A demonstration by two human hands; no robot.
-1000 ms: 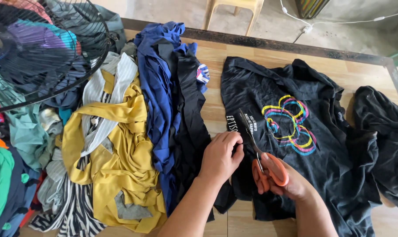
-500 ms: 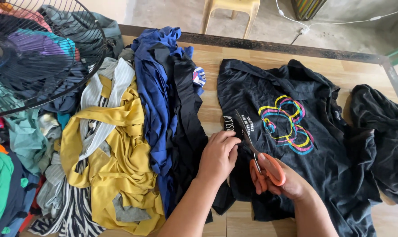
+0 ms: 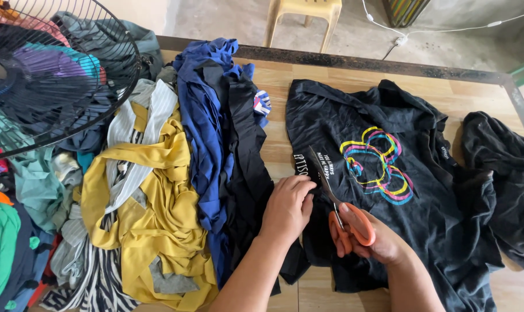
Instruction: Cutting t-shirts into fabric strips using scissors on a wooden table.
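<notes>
A black T-shirt point(image 3: 400, 150) with a colourful looped print lies flat on the wooden table point(image 3: 308, 75). My right hand point(image 3: 369, 240) grips orange-handled scissors point(image 3: 337, 202), whose blades point up into the shirt's left side beside a small printed patch. My left hand point(image 3: 288, 208) presses down on the shirt's left edge, right next to the blades, fingers curled over the fabric.
A heap of cut fabric, yellow point(image 3: 152, 214), blue point(image 3: 207, 127), black and striped, fills the table's left half. A black wire fan guard point(image 3: 54, 69) overhangs the far left. Another dark garment point(image 3: 499, 173) lies at the right edge. A yellow plastic chair point(image 3: 302, 17) stands beyond the table.
The scissors have advanced slightly up the shirt's left side, and both hands shifted with them. The shirt and fabric heap lie as before.
</notes>
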